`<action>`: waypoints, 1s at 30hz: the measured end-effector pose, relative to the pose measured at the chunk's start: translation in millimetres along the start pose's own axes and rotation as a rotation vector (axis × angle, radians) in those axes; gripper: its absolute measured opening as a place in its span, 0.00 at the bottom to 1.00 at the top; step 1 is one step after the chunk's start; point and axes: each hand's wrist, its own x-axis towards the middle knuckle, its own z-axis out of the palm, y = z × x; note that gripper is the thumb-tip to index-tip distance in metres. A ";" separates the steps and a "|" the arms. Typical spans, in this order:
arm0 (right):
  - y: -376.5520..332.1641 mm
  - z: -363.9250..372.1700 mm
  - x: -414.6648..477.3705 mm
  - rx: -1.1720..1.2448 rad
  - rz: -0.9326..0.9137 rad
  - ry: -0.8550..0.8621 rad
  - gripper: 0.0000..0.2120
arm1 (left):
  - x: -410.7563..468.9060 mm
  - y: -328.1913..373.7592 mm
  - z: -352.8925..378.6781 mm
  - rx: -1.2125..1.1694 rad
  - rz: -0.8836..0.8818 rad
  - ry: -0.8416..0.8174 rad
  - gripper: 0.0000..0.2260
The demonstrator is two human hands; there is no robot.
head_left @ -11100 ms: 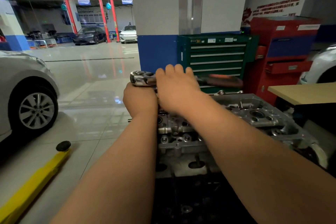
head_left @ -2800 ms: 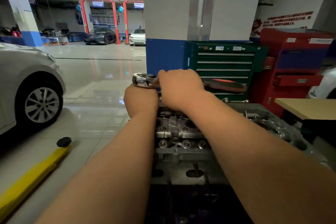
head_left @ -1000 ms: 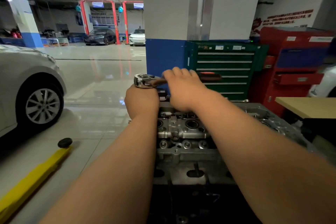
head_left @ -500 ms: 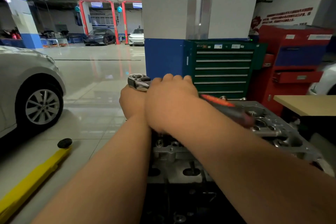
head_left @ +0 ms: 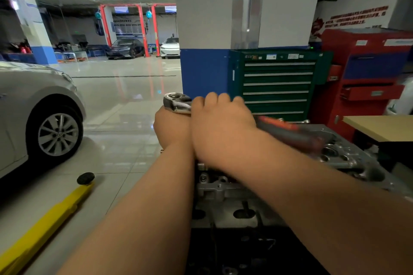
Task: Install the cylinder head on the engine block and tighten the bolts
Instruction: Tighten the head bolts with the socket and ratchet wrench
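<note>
The right hand (head_left: 220,127) is closed over the shank of the ratchet (head_left: 176,101), with its fingers curled across it just right of the chrome head. The left hand (head_left: 172,129) touches it on the left, bunched directly beneath that head. What its fingers enclose is hidden, so I cannot tell whether it grips an extension or only steadies the tool.

From the right hand the ratchet's long axis runs out to the right. Its orange grip (head_left: 283,127) is blurred and lies low above the cylinder head (head_left: 223,187), which sits below both hands and stretches away to the right.

The bolt is hidden, but I judge it to be straight down under the left hand. The coming stroke probably swings the handle about that vertical line: the right hand drives, while the left, nearer the pivot, keeps the head square. Beyond the hands stands a green tool chest (head_left: 277,87).
</note>
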 end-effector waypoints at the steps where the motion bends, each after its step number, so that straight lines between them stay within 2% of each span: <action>1: 9.3 -1.3 6.4 0.017 0.006 -0.026 0.26 | -1.4 2.7 0.0 0.072 0.002 0.035 0.09; 4: 26.4 -11.1 23.5 0.134 0.018 -0.161 0.29 | -5.9 10.0 0.6 0.138 -0.008 0.084 0.10; 6: 13.9 -14.4 22.9 0.091 0.053 -0.188 0.30 | -3.3 6.8 -0.7 0.109 -0.009 0.063 0.10; 9: -12.5 -0.7 5.5 -0.012 0.025 -0.038 0.25 | -1.0 -1.8 -1.3 -0.014 0.016 0.001 0.07; 11: -5.1 5.6 5.8 0.021 0.023 0.030 0.24 | -1.6 0.8 -0.4 0.039 0.026 0.034 0.10; 14: 23.3 -1.8 22.2 0.105 -0.022 -0.101 0.30 | -6.2 10.5 -1.2 0.131 0.012 0.082 0.11; 17: 13.6 -12.4 25.9 0.080 0.030 -0.192 0.29 | -5.8 10.0 -2.2 0.128 0.005 0.038 0.11; 21: -5.9 -0.9 8.6 -0.036 -0.023 -0.070 0.26 | -5.8 4.1 -2.3 -0.077 -0.035 -0.024 0.06; 25: 24.2 -3.2 29.4 0.067 -0.050 -0.148 0.31 | -5.0 12.0 -1.7 0.161 -0.004 0.067 0.10; 27: 21.0 -8.2 37.9 0.092 -0.042 -0.186 0.30 | -3.1 11.7 -0.9 0.153 -0.011 0.054 0.10; 30: 0.0 -7.1 30.0 -0.034 0.049 -0.173 0.30 | -3.5 4.8 -2.8 0.069 -0.025 0.018 0.09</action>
